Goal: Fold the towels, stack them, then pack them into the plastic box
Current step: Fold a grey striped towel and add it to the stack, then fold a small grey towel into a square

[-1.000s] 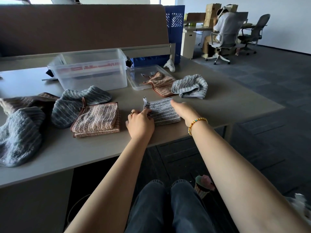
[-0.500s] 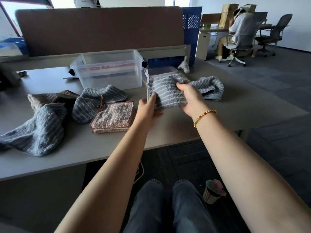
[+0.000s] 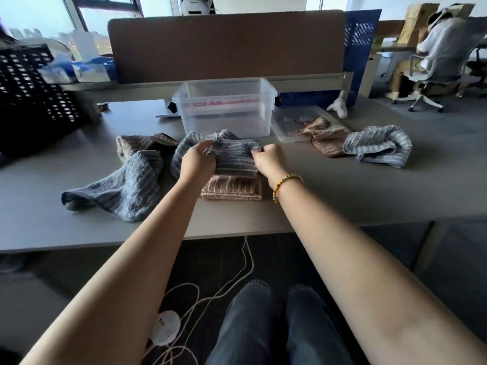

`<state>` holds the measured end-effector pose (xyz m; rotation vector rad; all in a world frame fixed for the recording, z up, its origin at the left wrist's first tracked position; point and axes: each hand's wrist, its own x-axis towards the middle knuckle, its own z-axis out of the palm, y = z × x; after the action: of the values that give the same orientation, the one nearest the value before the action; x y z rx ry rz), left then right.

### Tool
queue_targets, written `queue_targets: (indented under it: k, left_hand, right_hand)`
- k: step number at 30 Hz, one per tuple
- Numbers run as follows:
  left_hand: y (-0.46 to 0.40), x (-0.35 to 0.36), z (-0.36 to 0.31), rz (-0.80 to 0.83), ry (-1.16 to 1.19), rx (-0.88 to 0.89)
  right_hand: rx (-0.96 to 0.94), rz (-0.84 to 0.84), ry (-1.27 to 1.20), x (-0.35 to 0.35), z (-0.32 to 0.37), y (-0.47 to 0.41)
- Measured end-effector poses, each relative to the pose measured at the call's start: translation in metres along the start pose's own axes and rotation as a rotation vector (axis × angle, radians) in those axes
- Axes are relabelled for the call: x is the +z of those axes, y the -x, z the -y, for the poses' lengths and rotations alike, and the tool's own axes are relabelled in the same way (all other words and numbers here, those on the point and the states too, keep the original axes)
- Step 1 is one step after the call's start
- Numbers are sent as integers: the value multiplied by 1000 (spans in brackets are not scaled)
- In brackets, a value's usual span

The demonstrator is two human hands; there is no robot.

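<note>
Stacking step: left hand (image 3: 196,162) and right hand (image 3: 268,160) both pinching folded grey towel (image 3: 234,160), lowering onto brown folded towel (image 3: 232,187) before plastic box (image 3: 226,106). Next: square edges, release.

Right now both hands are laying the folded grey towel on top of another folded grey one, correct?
Not quite. In the head view both hands, left hand and right hand, hold the folded grey towel, but the folded towel beneath it is brown, not grey.

1. Looking like an open-plan office: a brown desk divider (image 3: 226,46) is standing behind the grey tabletop (image 3: 342,196).
2. Someone's sitting in a swivel chair (image 3: 432,75) at another desk.
3. Big windows (image 3: 52,19) are showing city buildings.
</note>
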<state>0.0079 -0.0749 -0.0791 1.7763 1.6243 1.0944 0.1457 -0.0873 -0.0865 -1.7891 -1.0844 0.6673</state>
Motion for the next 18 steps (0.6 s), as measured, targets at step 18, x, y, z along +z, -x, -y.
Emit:
queue_targets:
  k: [18]
  left_hand:
    - [-17,14,41,119,-155,-233]
  right_hand:
    - [36,45,230,5,-24,-2]
